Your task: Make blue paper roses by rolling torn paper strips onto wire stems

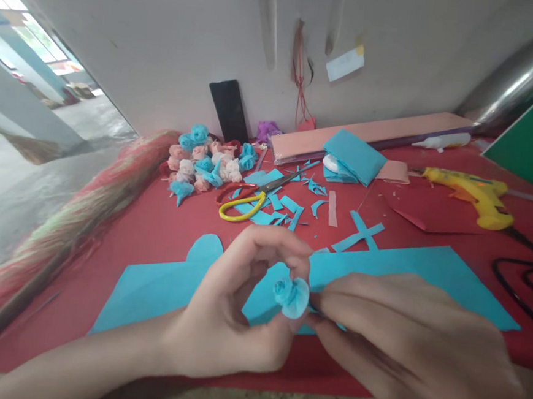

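Blue paper flower (290,296) sits gripped between the left hand's (224,316) curled thumb and fingers. Red tabletop (148,227) extends beneath all fingers; blue sheet (449,278) lies under and beyond them. Right hand (412,340): fingers drawn together beside the flower's base, blurred; cannot tell what they grip. Beyond left fingers: flower pile (204,165), then scissors (262,195). Crossed strips (362,233): beyond right fingers.

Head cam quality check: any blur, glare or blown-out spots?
Head view: right hand smeared, probably motion blur; left hand clearer, blue paper flower soft in detail; windows upper left washed out; bright glare on the metal cylinder upper right.
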Tool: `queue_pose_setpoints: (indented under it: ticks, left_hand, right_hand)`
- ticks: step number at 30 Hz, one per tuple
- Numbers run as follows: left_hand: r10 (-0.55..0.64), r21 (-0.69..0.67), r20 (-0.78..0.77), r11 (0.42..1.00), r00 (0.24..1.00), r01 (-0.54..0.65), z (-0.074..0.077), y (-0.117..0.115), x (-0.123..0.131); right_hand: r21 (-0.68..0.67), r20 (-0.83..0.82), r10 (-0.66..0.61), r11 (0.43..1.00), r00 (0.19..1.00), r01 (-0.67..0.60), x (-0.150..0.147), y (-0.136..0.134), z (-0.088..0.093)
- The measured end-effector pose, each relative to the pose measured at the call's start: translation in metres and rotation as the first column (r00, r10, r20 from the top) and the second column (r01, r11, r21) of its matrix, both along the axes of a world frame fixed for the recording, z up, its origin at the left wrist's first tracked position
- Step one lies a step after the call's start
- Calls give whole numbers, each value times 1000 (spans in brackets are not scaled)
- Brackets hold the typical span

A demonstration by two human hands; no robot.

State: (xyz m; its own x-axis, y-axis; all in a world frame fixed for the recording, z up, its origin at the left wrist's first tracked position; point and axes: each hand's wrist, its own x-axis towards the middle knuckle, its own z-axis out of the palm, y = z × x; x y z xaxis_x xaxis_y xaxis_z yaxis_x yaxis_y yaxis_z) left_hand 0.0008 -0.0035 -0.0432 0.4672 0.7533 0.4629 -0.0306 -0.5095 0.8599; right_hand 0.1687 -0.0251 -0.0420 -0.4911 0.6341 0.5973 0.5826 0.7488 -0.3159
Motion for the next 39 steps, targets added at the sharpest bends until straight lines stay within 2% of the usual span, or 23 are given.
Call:
queue_pose_setpoints:
  ticks: [4, 7, 10, 13, 18, 20, 22, 26, 28, 33, 39]
  left_hand:
    - [-22, -6, 33, 1000, 999, 23, -1, 1, -3]
    - [-65, -12, 49, 998, 997, 66, 0, 3, -5]
    - [-100, -12, 49, 995, 994, 101, 2, 4, -6]
    - [-164, -4, 47, 986, 985, 164, 2, 6, -10]
    - [-294, 22, 15, 956, 956, 294, 3, 15, -16]
    - [-327, 28, 6, 945, 945, 326, 3, 17, -17]
    - [-308, 17, 1, 951, 951, 308, 2, 16, -17]
    - [-38, -64, -2, 997, 999, 38, 4, 9, -16]
    - [10, -130, -23, 991, 1000, -13, 7, 6, -16]
    - [-102, -330, -2, 939, 995, 96, 14, 3, -14]
    - [-58, -451, 45, 890, 997, 72, 14, -1, -12]
  right_hand:
    - [-193, -195, 7, 980, 981, -46, 2, 4, -1]
    - [-374, -401, 21, 909, 916, -184, 3, 10, -2]
    - [-539, -562, 3, 757, 827, -369, 2, 16, -2]
    - [-657, -628, -30, 555, 777, -510, 3, 19, -3]
    - [-695, -709, -73, 243, 701, -677, 7, 23, -9]
    - [-702, -709, -81, 186, 701, -688, 8, 25, -10]
    - [-695, -715, -98, 211, 693, -688, 8, 28, -11]
    - [-658, -741, -154, 361, 654, -661, 7, 32, -9]
    - [-627, -763, -147, 404, 629, -666, 7, 35, -10]
    - [-592, -787, -104, 406, 608, -696, 6, 37, -13]
    - [-606, -775, -102, 403, 624, -686, 3, 33, -14]
